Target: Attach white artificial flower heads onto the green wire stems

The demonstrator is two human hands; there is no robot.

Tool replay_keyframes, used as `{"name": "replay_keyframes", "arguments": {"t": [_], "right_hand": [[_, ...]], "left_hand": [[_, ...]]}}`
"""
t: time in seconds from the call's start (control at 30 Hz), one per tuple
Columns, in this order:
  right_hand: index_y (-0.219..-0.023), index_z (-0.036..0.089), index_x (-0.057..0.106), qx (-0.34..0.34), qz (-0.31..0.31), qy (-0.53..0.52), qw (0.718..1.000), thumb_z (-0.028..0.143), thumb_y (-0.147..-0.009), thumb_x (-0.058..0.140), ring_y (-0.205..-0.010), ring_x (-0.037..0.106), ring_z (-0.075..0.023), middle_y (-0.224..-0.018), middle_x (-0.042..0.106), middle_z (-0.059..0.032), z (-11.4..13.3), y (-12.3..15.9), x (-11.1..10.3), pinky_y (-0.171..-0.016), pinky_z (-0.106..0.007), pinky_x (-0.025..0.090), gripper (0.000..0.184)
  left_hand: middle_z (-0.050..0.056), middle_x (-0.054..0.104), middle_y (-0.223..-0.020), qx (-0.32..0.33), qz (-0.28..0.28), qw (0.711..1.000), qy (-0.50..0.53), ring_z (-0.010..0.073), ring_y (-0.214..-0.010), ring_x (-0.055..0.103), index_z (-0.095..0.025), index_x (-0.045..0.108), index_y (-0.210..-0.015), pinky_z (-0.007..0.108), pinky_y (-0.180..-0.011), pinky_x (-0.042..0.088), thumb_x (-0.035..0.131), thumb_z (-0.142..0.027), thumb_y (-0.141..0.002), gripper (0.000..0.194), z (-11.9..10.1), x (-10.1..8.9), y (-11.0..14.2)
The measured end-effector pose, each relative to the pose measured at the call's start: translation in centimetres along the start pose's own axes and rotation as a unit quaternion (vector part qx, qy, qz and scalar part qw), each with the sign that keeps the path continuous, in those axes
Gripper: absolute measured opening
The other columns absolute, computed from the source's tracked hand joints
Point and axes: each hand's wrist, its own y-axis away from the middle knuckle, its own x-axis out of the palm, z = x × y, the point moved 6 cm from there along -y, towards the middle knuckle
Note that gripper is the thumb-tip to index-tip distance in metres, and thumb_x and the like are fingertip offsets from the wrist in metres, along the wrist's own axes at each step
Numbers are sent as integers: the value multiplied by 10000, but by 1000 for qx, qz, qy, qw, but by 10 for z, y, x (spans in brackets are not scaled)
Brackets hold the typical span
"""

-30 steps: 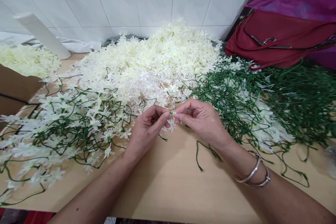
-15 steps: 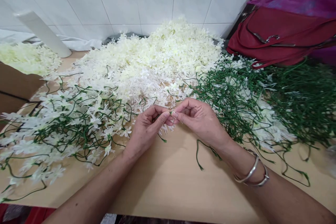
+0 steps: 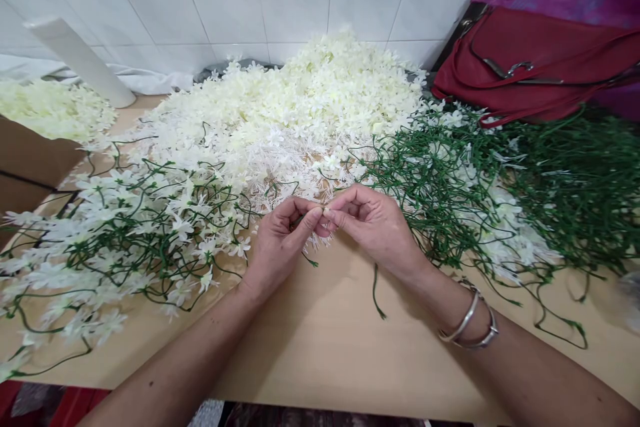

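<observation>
My left hand (image 3: 286,235) is closed in a pinch on a green plastic flower stem (image 3: 311,260), whose lower end hangs below the fingers. Fingertip to fingertip with it, my right hand (image 3: 373,223) pinches a tiny pale piece, largely hidden by the thumb and index finger. Both hands are held over the front of the table (image 3: 300,340). Behind them lie loose white stamens (image 3: 270,173). A single green stem (image 3: 376,293) lies below my right wrist.
White artificial flowers on green stems (image 3: 150,233) spread at left. Loose cream petals (image 3: 320,93) are heaped against the tiled wall. Bare green stems (image 3: 450,200) pile at right, below a red bag (image 3: 540,67). A white tube (image 3: 83,63) leans at back left.
The hands stay together, with only slight finger movement at the meeting point. The view has shifted a little; the piles look unchanged.
</observation>
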Motion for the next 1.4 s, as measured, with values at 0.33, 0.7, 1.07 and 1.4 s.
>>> {"name": "replay_keyframes", "arguments": {"t": [0.33,0.7,1.07,1.4], "right_hand": [[-980,228,744,35,5,-14,999,352,-760,906,-761,665,-145,-821,722,1,-3,-3,-5,-750,-302,578,300],[-838,209,737,29,11,-34,999,374,-800,881,-714,715,-156,-781,771,-14,-7,-3,-6,-715,-312,593,221],[-818,217,721,-15,30,-16,999,299,-872,813,-707,724,-154,-749,763,-4,-3,-2,0,-710,-313,584,135],[-767,209,694,48,81,-34,995,337,-796,880,-697,683,-146,-719,730,7,-12,-9,-4,-696,-301,531,228]], "left_hand": [[26,773,-798,-4,-16,1000,25,159,-794,745,-180,683,-886,279,-814,594,743,-419,-960,257,-9,0,-1],[26,783,-816,3,-7,1000,5,147,-783,745,-184,695,-891,253,-773,587,706,-343,-990,188,-6,3,-1],[22,781,-803,28,-12,999,-17,142,-764,742,-184,705,-874,246,-747,582,702,-306,-987,166,-5,2,2],[31,771,-828,41,7,996,-82,151,-775,730,-187,708,-905,265,-734,561,667,-311,-1010,167,-3,3,3]]}}
